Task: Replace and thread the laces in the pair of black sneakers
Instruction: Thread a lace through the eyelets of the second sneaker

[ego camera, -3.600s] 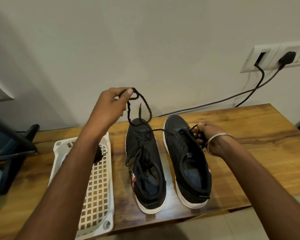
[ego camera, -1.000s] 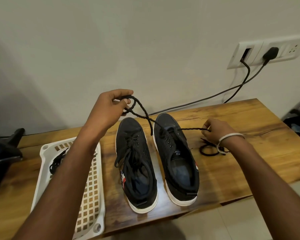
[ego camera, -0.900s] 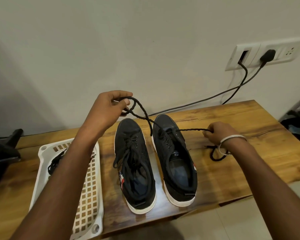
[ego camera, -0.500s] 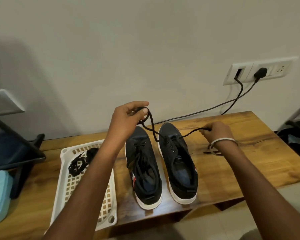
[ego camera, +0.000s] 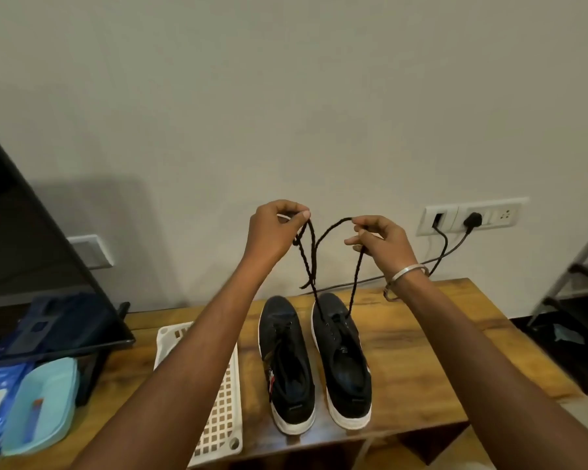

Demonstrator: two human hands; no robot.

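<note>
Above right sneaker: both hands pinch lace

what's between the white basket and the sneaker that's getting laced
In the head view, the other black sneaker stands between the white basket and the sneaker being laced; the left forearm also crosses over the basket.

No readable text, tongue label on right sneaker perhaps lettered, too blurred to read
</note>
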